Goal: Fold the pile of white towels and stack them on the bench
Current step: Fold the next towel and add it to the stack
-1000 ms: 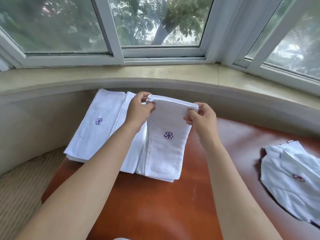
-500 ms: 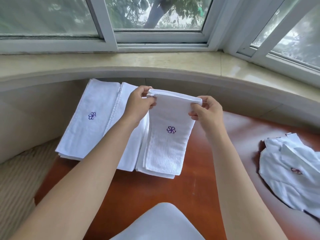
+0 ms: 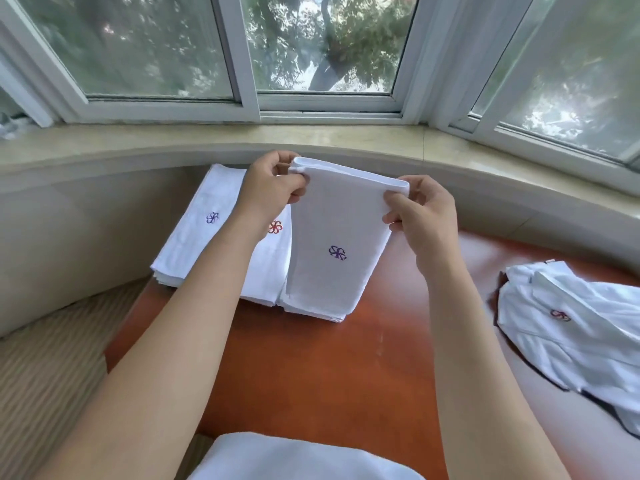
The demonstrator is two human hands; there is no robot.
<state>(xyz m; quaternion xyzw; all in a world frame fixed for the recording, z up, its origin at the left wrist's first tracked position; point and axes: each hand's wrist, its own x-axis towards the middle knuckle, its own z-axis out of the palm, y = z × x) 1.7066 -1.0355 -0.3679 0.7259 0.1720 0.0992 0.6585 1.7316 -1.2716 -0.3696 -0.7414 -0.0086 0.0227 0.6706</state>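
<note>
A folded white towel (image 3: pixel 332 244) with a purple flower logo hangs from its top fold. My left hand (image 3: pixel 268 187) pinches its upper left corner and my right hand (image 3: pixel 420 213) pinches its upper right corner. Its lower end meets a stack of folded towels (image 3: pixel 311 311) on the brown bench (image 3: pixel 311 368). Left of that lie two more folded stacks, one with a red logo (image 3: pixel 266 268), one with a purple logo (image 3: pixel 197 233). A loose pile of unfolded white towels (image 3: pixel 575 327) lies at the right.
A pale stone window sill (image 3: pixel 207 140) curves behind the bench, with white-framed windows above. A beige padded wall (image 3: pixel 69 230) and striped floor (image 3: pixel 45 375) are at the left. White cloth (image 3: pixel 294 459) shows at the bottom edge.
Both hands have lifted the held towel a little higher, away from the stack. The red-logo stack beside it now shows. The view has tilted up slightly.
</note>
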